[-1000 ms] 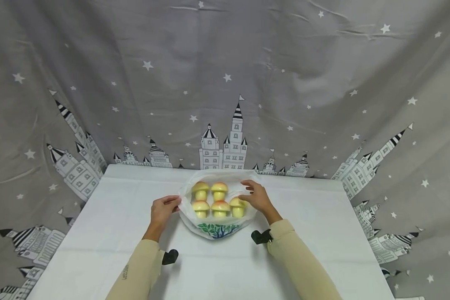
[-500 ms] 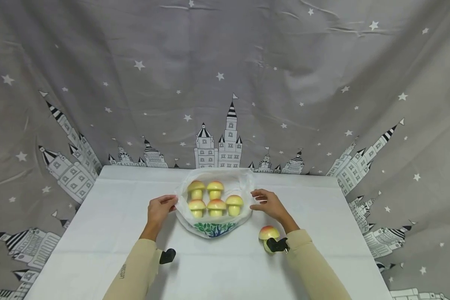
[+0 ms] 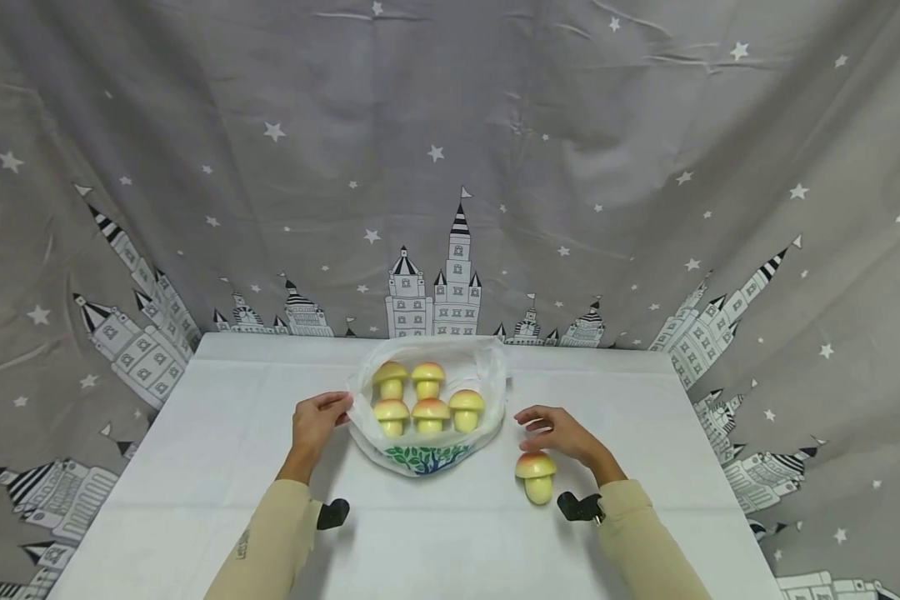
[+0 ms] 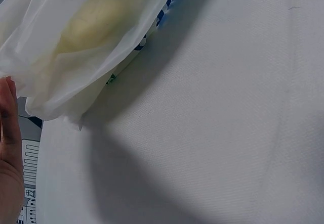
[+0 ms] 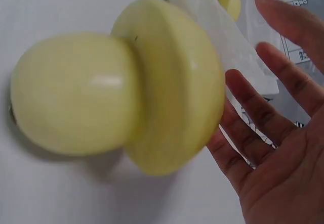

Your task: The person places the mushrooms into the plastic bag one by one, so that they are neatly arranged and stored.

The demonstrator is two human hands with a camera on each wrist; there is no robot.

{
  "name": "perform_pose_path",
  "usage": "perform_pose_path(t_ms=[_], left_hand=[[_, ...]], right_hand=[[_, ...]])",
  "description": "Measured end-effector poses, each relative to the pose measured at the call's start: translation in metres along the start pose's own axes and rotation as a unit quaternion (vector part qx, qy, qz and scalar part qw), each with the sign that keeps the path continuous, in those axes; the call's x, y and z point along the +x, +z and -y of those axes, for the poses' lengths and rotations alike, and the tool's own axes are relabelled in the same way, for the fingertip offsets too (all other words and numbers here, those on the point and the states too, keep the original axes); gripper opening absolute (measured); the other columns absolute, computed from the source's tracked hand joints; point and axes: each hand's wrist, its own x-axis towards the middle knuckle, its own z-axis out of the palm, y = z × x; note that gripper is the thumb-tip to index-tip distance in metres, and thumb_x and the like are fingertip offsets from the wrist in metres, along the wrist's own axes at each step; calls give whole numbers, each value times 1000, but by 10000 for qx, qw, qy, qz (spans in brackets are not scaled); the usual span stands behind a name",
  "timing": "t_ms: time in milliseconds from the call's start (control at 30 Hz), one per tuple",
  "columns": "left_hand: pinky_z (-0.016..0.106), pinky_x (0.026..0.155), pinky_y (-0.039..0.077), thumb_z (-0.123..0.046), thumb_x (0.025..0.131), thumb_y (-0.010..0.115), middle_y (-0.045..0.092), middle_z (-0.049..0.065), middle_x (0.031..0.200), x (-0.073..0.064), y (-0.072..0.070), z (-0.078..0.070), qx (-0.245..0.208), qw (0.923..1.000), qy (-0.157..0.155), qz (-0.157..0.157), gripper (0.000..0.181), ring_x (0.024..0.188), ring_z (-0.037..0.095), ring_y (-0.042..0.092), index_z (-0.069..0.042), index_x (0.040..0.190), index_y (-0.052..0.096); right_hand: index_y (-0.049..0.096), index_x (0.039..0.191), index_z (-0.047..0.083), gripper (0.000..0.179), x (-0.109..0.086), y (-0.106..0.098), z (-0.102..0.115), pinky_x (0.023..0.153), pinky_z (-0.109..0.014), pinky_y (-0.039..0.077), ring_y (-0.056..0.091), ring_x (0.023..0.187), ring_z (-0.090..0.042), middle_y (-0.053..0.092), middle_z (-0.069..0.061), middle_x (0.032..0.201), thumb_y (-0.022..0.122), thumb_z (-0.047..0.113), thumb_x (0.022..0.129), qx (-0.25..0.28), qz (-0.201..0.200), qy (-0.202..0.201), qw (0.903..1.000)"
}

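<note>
A white plastic bag (image 3: pixel 367 446) with a green and blue tree print stands with its mouth wide, and several yellow toy mushrooms (image 3: pixel 431 414) with reddish cap tops sit inside. My left hand (image 3: pixel 317 425) pinches the bag's left rim between thumb and fingers; in the left wrist view the bag (image 4: pixel 76 72) shows at upper left beside the fingers. Right of the bag, one more toy mushroom (image 3: pixel 537 477) lies on the table. Just above its cap is my right hand (image 3: pixel 558 433), fingers spread and holding nothing. The right wrist view shows that mushroom (image 5: pixel 167 87) large, beside the open palm (image 5: pixel 288 178).
A white cloth covers the table (image 3: pixel 435 542). Behind it and at both sides hangs a grey curtain (image 3: pixel 330 100) printed with castles and stars. Small black wrist mounts (image 3: pixel 333 514) jut from both beige sleeves (image 3: pixel 648 533).
My right hand has left the mushroom in the bag and moved right and toward me, over the mushroom on the table. My left hand keeps its hold. The head view has shifted slightly.
</note>
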Motion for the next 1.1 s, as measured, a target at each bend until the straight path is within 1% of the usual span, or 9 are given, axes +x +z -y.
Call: perform_pose_path(t_ms=[100, 300, 400, 567, 667, 867, 967, 1100], left_hand=[[14, 62, 53, -12, 91, 66, 70, 8, 92, 0, 0, -1, 23, 10000, 20, 7, 29, 65, 1, 61, 7, 114, 65], [13, 62, 53, -13, 92, 66, 70, 6, 90, 0, -1, 0, -2, 10000, 27, 12, 32, 65, 1, 61, 8, 116, 64], [13, 62, 53, -13, 91, 66, 70, 5, 89, 0, -1, 0, -44, 10000, 48, -2, 32, 64, 1, 61, 8, 116, 64], [13, 62, 53, -12, 91, 67, 70, 4, 87, 1, -1, 0, -125, 9999, 60, -24, 32, 64, 1, 61, 8, 115, 65], [13, 62, 53, -12, 91, 67, 70, 4, 87, 1, -1, 0, -103, 9999, 61, 2, 32, 64, 1, 61, 9, 115, 64], [13, 62, 53, -13, 91, 66, 70, 4, 88, 1, -2, -1, -43, 9999, 101, 59, 32, 64, 0, 61, 9, 116, 64], [13, 62, 53, -13, 91, 66, 70, 3, 87, 1, -2, 0, -53, 10000, 54, 40, 31, 64, 0, 61, 8, 115, 65], [14, 62, 53, -12, 90, 67, 70, 4, 87, 1, -1, 1, -47, 10000, 5, 24, 30, 64, 1, 61, 7, 114, 66]], right_hand=[[59, 124, -3, 50, -6, -2, -7, 97, -43, 48, 54, 117, -37, 57, -21, 128, 78, 12, 80, 33, 112, 77, 9999], [56, 127, -5, 54, -17, -3, -19, 100, -48, 45, 51, 121, -41, 54, -25, 132, 77, 15, 82, 178, 423, -136, 9989], [54, 128, -6, 57, -20, -3, -23, 100, -43, 45, 50, 122, -42, 53, -25, 133, 78, 14, 81, 171, 531, -231, 9982], [51, 130, -8, 61, -24, -4, -28, 96, -29, 45, 48, 125, -41, 51, -26, 134, 79, 7, 78, 99, 865, -354, 9956], [51, 131, -7, 64, -26, -4, -29, 95, -29, 44, 48, 124, -39, 53, -24, 133, 80, 4, 76, 118, 1007, -326, 9943], [53, 130, -4, 62, -28, -3, -30, 94, -37, 44, 53, 118, -35, 56, -21, 130, 79, 1, 74, 106, 944, -180, 9953], [56, 128, -3, 59, -27, -2, -30, 93, -35, 45, 55, 113, -30, 57, -20, 129, 78, 0, 74, 90, 899, -137, 9958], [58, 126, -4, 55, -27, -1, -32, 90, -30, 46, 56, 107, -24, 58, -19, 125, 78, 0, 74, 52, 883, -233, 9958]])
